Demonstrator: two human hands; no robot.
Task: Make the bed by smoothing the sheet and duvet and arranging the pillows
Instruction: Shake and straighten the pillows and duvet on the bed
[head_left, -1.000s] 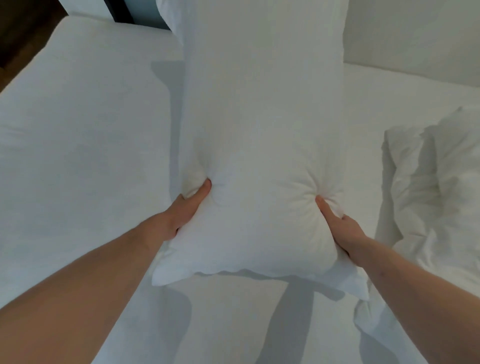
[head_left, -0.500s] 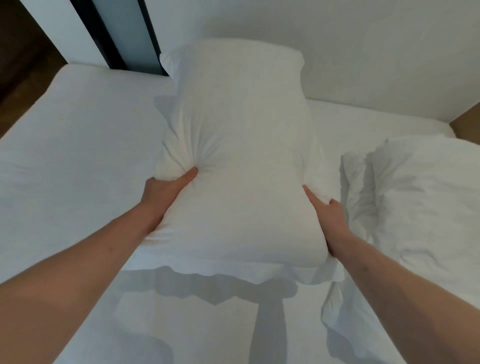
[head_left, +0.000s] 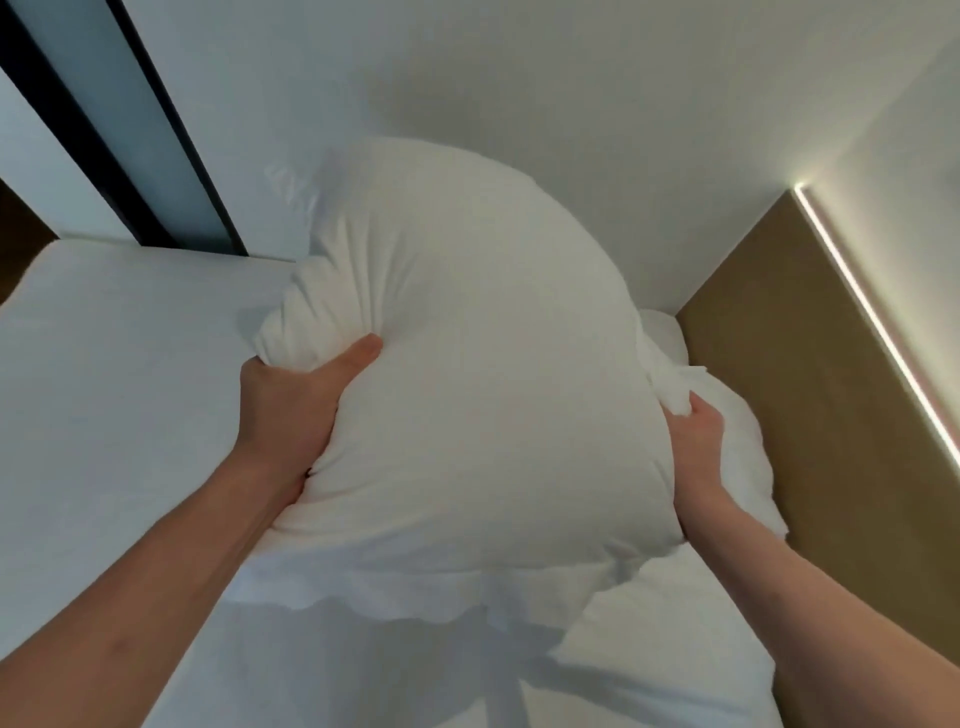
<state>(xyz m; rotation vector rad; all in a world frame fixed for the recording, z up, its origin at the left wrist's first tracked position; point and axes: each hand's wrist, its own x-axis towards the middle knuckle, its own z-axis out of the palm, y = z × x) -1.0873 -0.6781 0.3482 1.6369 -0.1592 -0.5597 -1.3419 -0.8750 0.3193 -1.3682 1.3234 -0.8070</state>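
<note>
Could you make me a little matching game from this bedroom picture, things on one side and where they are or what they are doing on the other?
Things:
1. pillow
2. left hand
3. light strip
4. sheet

Places or states:
A. glowing along the brown panel at the right
B. held up between two hands
C. spread flat over the mattress
D. gripping the pillow's left side, thumb on its front

Pairs: 1-B, 2-D, 3-A, 4-C

No readable text, labels or signs anywhere.
</note>
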